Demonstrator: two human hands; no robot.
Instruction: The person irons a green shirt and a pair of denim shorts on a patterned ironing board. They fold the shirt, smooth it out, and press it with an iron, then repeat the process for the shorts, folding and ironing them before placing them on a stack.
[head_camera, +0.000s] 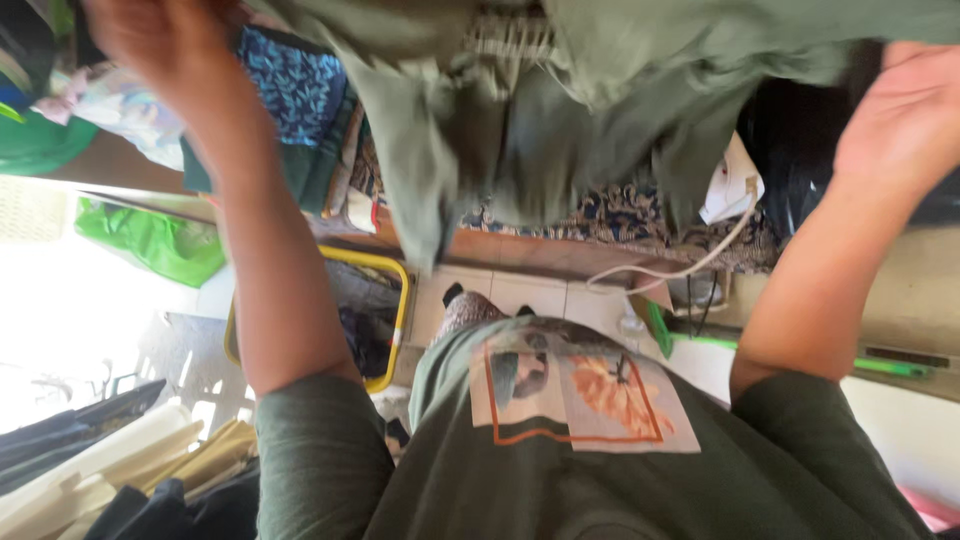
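While 2 hands, left hand (165, 45), right hand (905, 120), grip green garment (560, 110), yellow-rimmed basket (400, 300) holds dark clothes (362, 340)

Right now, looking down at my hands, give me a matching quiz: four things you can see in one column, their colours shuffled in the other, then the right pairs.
Things:
1. Garment held up by the left hand and right hand
2. Basket rim on the floor
3. Bag at far left
4. Cable hanging by the right arm

Colours:
A. white
B. bright green
C. yellow
D. grey-green

Pairs: 1-D, 2-C, 3-B, 4-A
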